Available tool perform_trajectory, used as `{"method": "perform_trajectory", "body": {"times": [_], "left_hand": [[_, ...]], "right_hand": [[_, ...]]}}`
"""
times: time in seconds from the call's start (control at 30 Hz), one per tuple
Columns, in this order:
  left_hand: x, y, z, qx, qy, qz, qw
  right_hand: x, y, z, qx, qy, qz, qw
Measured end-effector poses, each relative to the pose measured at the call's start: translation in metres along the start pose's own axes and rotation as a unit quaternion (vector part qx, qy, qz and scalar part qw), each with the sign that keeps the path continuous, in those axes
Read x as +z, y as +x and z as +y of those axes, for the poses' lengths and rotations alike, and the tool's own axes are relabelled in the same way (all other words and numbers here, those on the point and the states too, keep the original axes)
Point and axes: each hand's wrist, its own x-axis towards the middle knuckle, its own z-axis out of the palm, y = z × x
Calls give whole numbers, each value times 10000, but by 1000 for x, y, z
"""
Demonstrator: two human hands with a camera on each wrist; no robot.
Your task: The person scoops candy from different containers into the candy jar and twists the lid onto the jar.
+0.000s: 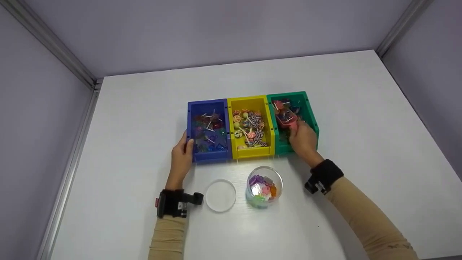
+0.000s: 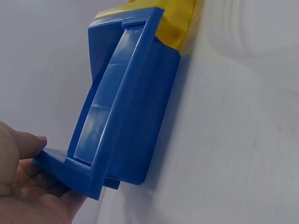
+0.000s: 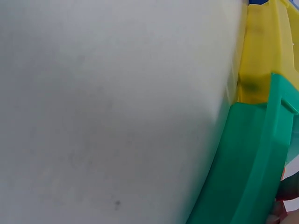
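Three bins stand joined side by side on the table. My left hand [image 1: 181, 160] grips the outer side wall of the blue bin [image 2: 133, 114], thumb over the rim and fingers outside. Wrapped-looking clear candies and lollipops lie in that bin. The yellow bin [image 1: 253, 152] holds swirl lollipops. At the right, my right hand [image 1: 304, 141] reaches into the green bin [image 1: 288, 95] and holds a pink scoop [image 1: 291, 124] by its handle. Small colourful pieces lie in the scoop, and more are around it. In the right wrist view, the green front wall mostly hides this hand.
A clear round jar [image 1: 265, 167] stands in front of the bins, with purple, orange, pink and green pieces inside. Left of it lies a clear round lid [image 1: 220, 195]. Grey panels [image 1: 234, 36] rise behind and beside the white table [image 1: 361, 108].
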Motion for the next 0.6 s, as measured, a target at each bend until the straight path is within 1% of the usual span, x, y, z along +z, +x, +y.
{"method": "perform_trajectory", "body": {"times": [0.13,0.33,0.5,0.6], "left_hand": [[1,1,-1,33,95,27,9999],[1,1,-3,72,52,40,10000],[0,2,-6,235,95,33,9997],[0,2,-7,273,157,23,9995]], "right_hand": [[-2,-1,1,-56,25,33,10000],[-1,-4,2,-129,102,94,9998],[0,-6,4,-325,93,234,9992],[0,-6,5,-334,135,249,9990]]}}
